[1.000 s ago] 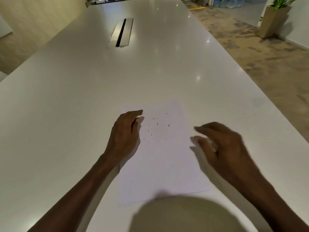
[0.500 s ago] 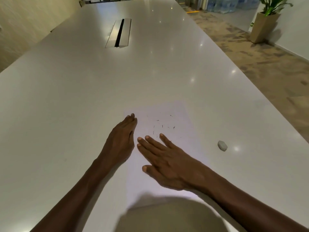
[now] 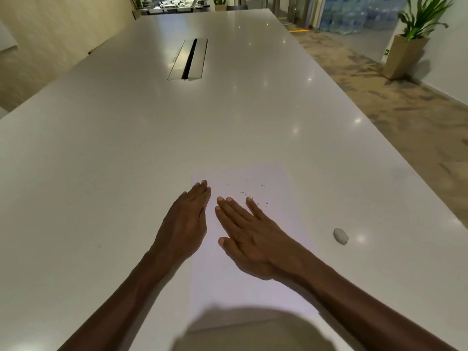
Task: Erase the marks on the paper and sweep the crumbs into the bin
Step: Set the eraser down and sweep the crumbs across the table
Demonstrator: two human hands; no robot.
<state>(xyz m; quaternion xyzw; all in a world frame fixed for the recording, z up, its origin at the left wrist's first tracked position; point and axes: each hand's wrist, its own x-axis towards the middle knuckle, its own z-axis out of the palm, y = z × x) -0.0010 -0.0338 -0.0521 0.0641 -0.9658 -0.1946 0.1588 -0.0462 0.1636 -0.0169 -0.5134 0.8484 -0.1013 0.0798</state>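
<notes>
**Both hands flat on the paper, crumbs ahead of your fingers**

Around you, a long white table (image 3: 126,173) runs away toward its far edge, with a metal cable hatch (image 3: 188,59) set into its middle. A small grey eraser (image 3: 340,235) lies on the bare table near the right edge, well apart from the paper and from both hands. On the floor beyond the right edge stands a potted plant (image 3: 407,49). Nothing lies between your hands and the crumbs.

The paper (image 3: 253,287) lies flat by the near edge of the table, its surface pale and almost blank. Dark eraser crumbs (image 3: 249,196) are scattered thinly across its far half.

Your left hand (image 3: 186,224) rests on the paper's left edge, fingers straight and pressed together; its grip has hold of nothing. Your right hand (image 3: 249,236) lies palm-down on the paper just beside it, fingers straight and slightly spread, fingertips touching the nearest crumbs, holding nothing.
</notes>
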